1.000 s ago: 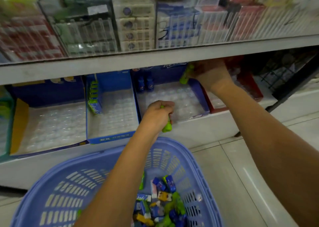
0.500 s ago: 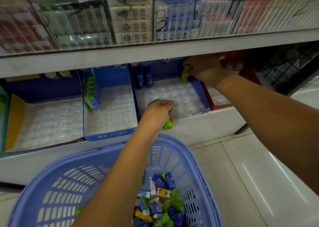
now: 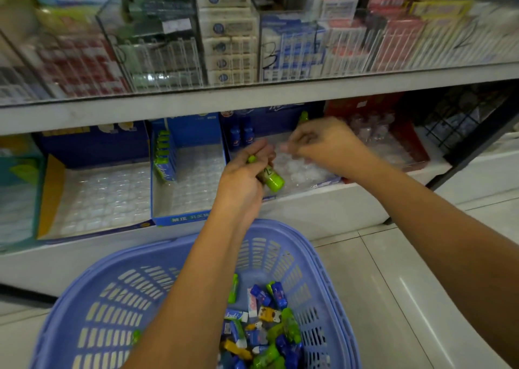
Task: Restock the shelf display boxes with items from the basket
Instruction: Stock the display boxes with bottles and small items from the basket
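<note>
Left hand (image 3: 243,178) is curled tight around a small green bottle (image 3: 271,180), a glossy plastic cylinder with a rounded end. Its long axis is tilted: the free end points down and to the right, toward the shelf (image 3: 309,204) front, and the other end is buried in the fist. A second green tip (image 3: 252,159) peeks out at the top of that fist. The hand hovers over the front of the blue cardboard display box (image 3: 327,182), above its clear, dimpled plastic tray.

Right hand (image 3: 328,147) sits just beside it over the same tray, fingers bent toward the left hand. It's blurred, so I can't tell if it pinches anything.

At the back of that box: two dark blue bottles (image 3: 241,136) upright on the left, one green bottle (image 3: 303,116) upright on the right. The neighbouring box (image 3: 182,219) has green packs (image 3: 164,155) lined along its left wall.

Below, the lilac plastic basket (image 3: 323,259) with slotted walls holds a jumble of green, blue and yellow items (image 3: 269,335).
</note>
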`<state>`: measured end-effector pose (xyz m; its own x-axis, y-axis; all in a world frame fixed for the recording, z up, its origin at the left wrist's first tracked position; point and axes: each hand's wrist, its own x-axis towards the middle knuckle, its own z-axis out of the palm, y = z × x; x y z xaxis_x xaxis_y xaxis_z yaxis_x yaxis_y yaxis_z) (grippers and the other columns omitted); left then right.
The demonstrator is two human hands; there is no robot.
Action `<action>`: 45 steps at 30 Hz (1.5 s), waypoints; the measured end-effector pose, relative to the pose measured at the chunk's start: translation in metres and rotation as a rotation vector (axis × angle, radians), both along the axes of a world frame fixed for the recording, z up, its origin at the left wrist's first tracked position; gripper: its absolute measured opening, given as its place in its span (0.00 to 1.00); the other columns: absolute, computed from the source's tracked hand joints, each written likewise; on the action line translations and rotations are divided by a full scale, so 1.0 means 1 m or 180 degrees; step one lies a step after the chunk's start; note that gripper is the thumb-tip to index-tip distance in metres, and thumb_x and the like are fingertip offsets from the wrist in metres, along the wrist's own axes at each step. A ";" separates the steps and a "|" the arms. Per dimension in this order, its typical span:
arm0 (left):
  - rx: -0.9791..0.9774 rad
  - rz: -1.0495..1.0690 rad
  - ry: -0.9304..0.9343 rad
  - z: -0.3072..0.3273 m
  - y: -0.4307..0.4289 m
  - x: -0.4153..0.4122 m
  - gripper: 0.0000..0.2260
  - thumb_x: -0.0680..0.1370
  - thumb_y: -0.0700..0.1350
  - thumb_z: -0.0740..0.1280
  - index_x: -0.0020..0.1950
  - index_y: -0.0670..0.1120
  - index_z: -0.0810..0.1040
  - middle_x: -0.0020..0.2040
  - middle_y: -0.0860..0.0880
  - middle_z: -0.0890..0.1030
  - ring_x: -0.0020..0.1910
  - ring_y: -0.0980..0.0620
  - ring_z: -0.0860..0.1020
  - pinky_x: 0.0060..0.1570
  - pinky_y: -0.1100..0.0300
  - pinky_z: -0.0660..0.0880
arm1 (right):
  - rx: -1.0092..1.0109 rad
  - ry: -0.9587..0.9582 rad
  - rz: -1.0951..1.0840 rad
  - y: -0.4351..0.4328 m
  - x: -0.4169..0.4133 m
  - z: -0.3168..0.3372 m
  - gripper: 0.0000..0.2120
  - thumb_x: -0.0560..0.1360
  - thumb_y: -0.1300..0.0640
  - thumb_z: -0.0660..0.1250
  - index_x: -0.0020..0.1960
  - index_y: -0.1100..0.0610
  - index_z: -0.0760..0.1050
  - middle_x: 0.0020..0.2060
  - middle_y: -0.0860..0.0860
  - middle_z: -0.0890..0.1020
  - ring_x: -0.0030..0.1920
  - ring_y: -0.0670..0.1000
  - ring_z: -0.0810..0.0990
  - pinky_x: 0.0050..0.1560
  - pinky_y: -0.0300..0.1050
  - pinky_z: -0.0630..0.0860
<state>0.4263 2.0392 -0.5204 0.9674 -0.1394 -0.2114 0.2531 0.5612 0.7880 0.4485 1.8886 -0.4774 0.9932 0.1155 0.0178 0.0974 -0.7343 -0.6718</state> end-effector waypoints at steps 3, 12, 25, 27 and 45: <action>0.0205 -0.0208 -0.0440 0.003 -0.001 -0.007 0.16 0.80 0.33 0.57 0.63 0.47 0.73 0.62 0.50 0.76 0.59 0.56 0.76 0.51 0.66 0.77 | 0.0793 0.0670 0.0512 0.013 -0.029 -0.001 0.10 0.66 0.54 0.77 0.43 0.47 0.77 0.33 0.52 0.82 0.31 0.41 0.78 0.33 0.32 0.75; 0.0559 -0.1107 -0.0175 -0.003 0.001 -0.019 0.12 0.82 0.47 0.58 0.56 0.43 0.78 0.51 0.43 0.84 0.52 0.47 0.83 0.51 0.57 0.80 | 0.1029 0.0018 -0.0042 0.004 -0.026 -0.007 0.10 0.69 0.59 0.74 0.42 0.52 0.72 0.38 0.49 0.78 0.35 0.47 0.76 0.37 0.42 0.75; 0.2196 -0.0463 -0.0890 -0.011 -0.011 0.010 0.15 0.80 0.42 0.63 0.65 0.40 0.74 0.53 0.44 0.82 0.49 0.52 0.79 0.56 0.61 0.76 | 0.2334 0.0401 -0.0696 -0.008 0.007 -0.003 0.10 0.71 0.63 0.72 0.51 0.62 0.76 0.37 0.52 0.81 0.32 0.43 0.81 0.36 0.34 0.79; 0.3586 -0.0844 -0.1183 -0.017 -0.013 0.014 0.22 0.81 0.50 0.61 0.73 0.44 0.66 0.68 0.44 0.74 0.63 0.49 0.74 0.61 0.64 0.69 | 0.1604 -0.0123 -0.1071 -0.010 0.026 -0.007 0.10 0.69 0.61 0.75 0.48 0.60 0.77 0.39 0.51 0.81 0.35 0.43 0.81 0.43 0.35 0.78; 0.5270 -0.2043 -0.2018 -0.039 -0.011 0.007 0.26 0.83 0.52 0.51 0.78 0.43 0.49 0.79 0.46 0.49 0.78 0.49 0.46 0.75 0.57 0.44 | -0.1735 0.0119 -0.0461 0.003 0.098 -0.029 0.21 0.74 0.50 0.68 0.61 0.62 0.73 0.60 0.60 0.76 0.60 0.59 0.74 0.60 0.49 0.71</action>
